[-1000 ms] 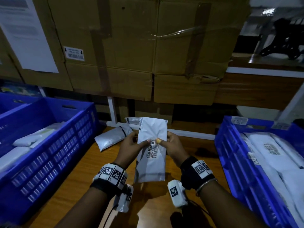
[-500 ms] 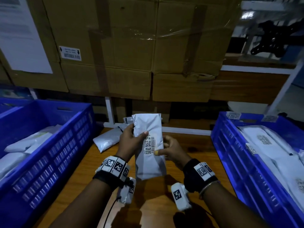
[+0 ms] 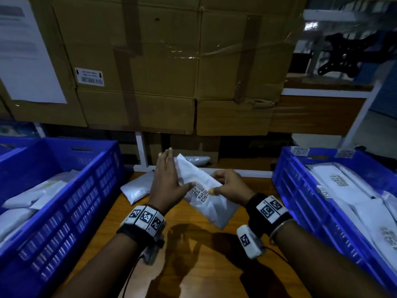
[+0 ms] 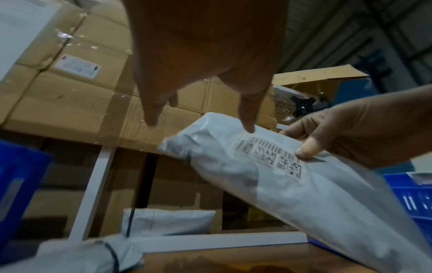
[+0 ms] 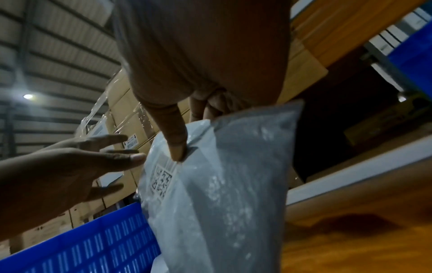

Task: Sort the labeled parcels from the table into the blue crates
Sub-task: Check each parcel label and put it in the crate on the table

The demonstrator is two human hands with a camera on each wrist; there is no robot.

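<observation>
A white labeled parcel [image 3: 211, 208] hangs tilted over the wooden table [image 3: 193, 265], its top end leaning left. My right hand [image 3: 214, 183] pinches its right edge, with the thumb [image 5: 177, 149] beside the barcode label [image 4: 271, 157] and the fingers behind. My left hand [image 3: 171, 175] is open with straight fingers at the parcel's left side; only its thumb tip [image 4: 250, 127] touches the parcel. A blue crate [image 3: 64, 190] with parcels stands on the left. Another blue crate [image 3: 300, 190], also holding parcels, stands on the right.
A second white parcel [image 3: 137, 188] lies on the table near the left crate. A third parcel [image 3: 197, 160] sits behind the white rail at the table's back. Stacked cardboard boxes [image 3: 171, 72] rise close behind on a shelf.
My left hand has let go of the parcel and spread open. The parcel has swung from upright to a slant, held by my right hand alone.
</observation>
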